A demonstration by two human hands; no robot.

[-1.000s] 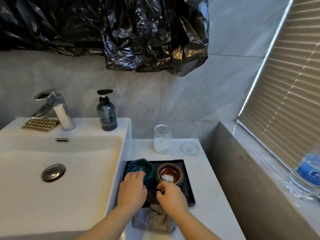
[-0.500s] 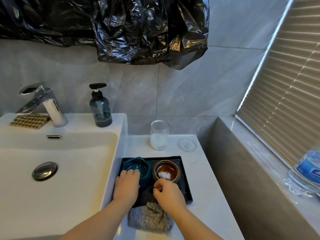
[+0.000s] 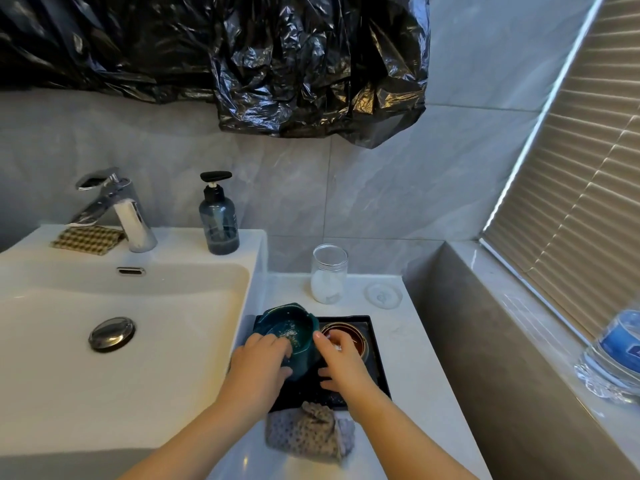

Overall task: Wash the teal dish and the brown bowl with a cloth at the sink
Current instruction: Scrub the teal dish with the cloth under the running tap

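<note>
The teal dish point(image 3: 287, 332) is lifted off the black tray point(image 3: 376, 344) and tilted toward me, with white grains inside. My left hand point(image 3: 258, 367) grips its near rim, fingers inside and thumb beneath. Against the dish's right wall, my right hand point(image 3: 341, 363) holds on with curled fingers, partly covering the brown bowl point(image 3: 358, 342), which stands on the tray's right half. A crumpled grey and tan cloth point(image 3: 308, 431) lies on the counter just in front of the tray. The white sink point(image 3: 156, 341) is to the left.
A chrome faucet point(image 3: 119, 209), a checked sponge cloth point(image 3: 88, 239) and a dark soap pump bottle point(image 3: 219, 223) stand on the sink's back ledge. Behind the tray are a clear jar point(image 3: 328, 273) and its lid point(image 3: 383, 295). A water bottle point(image 3: 616, 355) stands on the right sill.
My left hand has raised and tilted the teal dish off the tray. My right hand has moved from the front of the brown bowl to the dish's right side.
</note>
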